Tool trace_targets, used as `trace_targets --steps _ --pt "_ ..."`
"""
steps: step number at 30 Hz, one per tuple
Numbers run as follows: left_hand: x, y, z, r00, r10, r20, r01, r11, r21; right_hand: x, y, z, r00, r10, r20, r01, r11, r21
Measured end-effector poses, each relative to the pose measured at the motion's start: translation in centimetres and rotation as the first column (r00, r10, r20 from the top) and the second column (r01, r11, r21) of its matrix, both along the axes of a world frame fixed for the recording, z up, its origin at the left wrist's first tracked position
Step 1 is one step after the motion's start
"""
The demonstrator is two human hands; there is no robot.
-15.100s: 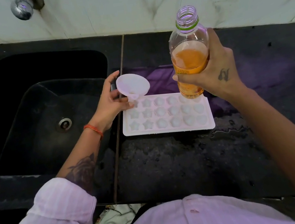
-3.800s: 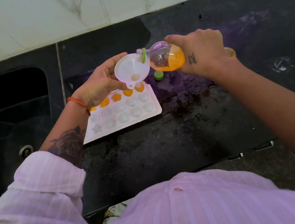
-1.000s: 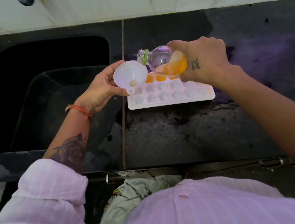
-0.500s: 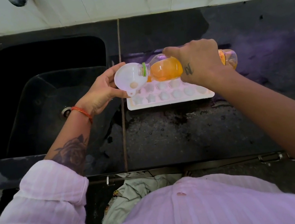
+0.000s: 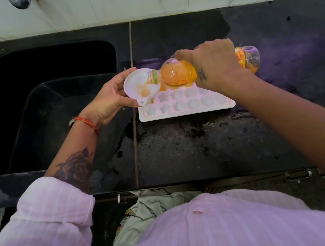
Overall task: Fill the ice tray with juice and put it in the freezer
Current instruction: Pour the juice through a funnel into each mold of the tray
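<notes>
A white ice tray with star and round cells lies on the black counter. My left hand grips a white funnel over the tray's left end. My right hand grips a clear juice bottle, tipped sideways with its mouth inside the funnel. Orange juice runs into the funnel. The tray's far row is mostly hidden behind the bottle; a bit of orange shows there. The near rows look white.
A deep black sink lies left of the tray, with a tap above it on the white tiled wall. Crumpled cloth sits below the counter's front edge. The counter surface around the tray looks wet.
The bottle has tipped further and its mouth has moved into the funnel; juice now flows into it. The left hand keeps the funnel over the tray's left end.
</notes>
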State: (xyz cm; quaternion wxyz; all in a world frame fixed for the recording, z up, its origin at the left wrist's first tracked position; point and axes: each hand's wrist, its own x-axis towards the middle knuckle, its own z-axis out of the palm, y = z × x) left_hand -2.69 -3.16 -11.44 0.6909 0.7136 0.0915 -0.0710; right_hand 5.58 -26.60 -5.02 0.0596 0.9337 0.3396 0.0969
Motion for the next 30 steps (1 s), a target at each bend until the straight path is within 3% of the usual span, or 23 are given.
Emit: trace_targets --steps 15,30 --pt "0.3 -0.5 1.9 0.999 0.01 0.036 -0.01 1.0 -0.008 -0.5 -2.0 0.9 0.973 -0.133 -0.189 0.159 0.978 0.132" --pt "1.9 -2.9 1.3 0.998 -0.06 -0.029 0.06 0.998 -0.01 -0.4 -3.9 0.5 0.99 -0.141 -0.018 0.142 0.99 0.026"
